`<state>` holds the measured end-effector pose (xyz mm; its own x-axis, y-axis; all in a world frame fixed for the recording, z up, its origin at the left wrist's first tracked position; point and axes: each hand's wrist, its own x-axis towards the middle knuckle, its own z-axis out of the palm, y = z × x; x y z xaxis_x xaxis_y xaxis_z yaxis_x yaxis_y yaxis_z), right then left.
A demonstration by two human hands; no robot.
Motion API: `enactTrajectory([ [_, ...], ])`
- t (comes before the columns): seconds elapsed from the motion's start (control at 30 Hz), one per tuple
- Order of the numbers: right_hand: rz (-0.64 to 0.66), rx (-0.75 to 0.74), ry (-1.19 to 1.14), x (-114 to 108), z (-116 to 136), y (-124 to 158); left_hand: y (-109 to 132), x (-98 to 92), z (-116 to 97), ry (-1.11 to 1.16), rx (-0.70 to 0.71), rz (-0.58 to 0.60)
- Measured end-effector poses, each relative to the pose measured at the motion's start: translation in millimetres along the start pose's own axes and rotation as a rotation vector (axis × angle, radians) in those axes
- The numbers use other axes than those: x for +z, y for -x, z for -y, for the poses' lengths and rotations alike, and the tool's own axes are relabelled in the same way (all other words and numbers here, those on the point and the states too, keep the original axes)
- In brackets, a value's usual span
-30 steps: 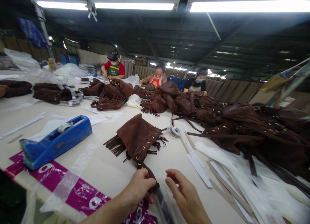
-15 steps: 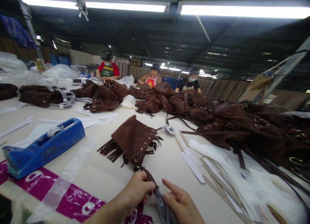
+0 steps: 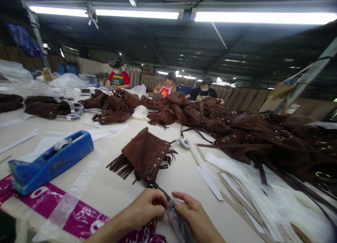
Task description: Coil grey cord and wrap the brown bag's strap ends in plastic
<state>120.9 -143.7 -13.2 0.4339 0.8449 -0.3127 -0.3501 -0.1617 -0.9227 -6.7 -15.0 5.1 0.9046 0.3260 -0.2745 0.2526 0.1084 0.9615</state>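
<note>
A dark brown fringed handbag [image 3: 144, 152] with gold eyelets lies on the pale table in front of me. Its strap [image 3: 163, 193] runs from the near corner toward my hands. With bent fingers, my left hand [image 3: 150, 205] grips this strap just below the bag. Clear plastic wrap [image 3: 177, 216] covers the lower part of the strap. My right hand [image 3: 193, 212] is closed around that wrapped part, thumb on top and index finger extended along it. The fingertips of both hands are close together. Another coil of wrapped strap [image 3: 184, 143] lies at the bag's far right corner.
A blue tape dispenser [image 3: 52, 162] stands at left beside a purple printed plastic strip [image 3: 79, 213]. Brown bags are heaped [image 3: 237, 130] across the back and right. White plastic sheeting [image 3: 263, 187] and paper strips [image 3: 210, 183] lie at right. Several co-workers sit across the table.
My right hand has shifted slightly up and left toward my left hand, and the plastic wrap now reaches higher along the strap. The bag stays in place.
</note>
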Motion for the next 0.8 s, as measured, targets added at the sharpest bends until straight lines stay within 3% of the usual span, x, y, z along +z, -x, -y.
enactTrajectory([
  [0.1,-0.014,-0.023,0.105,1,-1,-9,3,-1.3,3,-0.235,0.142,-0.120],
  [0.23,-0.041,-0.146,0.365,4,3,-23,5,-1.6,1,-0.737,0.402,-0.315],
  [0.3,-0.018,-0.161,0.430,6,8,-29,5,-2.7,-1,-0.878,0.460,-0.380],
  [0.57,0.031,-0.151,0.428,20,17,-48,0,-14.2,3,-0.771,0.431,-0.435],
  [0.8,0.119,-0.037,0.194,31,23,-56,1,-29.9,5,-0.608,0.475,-0.427],
])
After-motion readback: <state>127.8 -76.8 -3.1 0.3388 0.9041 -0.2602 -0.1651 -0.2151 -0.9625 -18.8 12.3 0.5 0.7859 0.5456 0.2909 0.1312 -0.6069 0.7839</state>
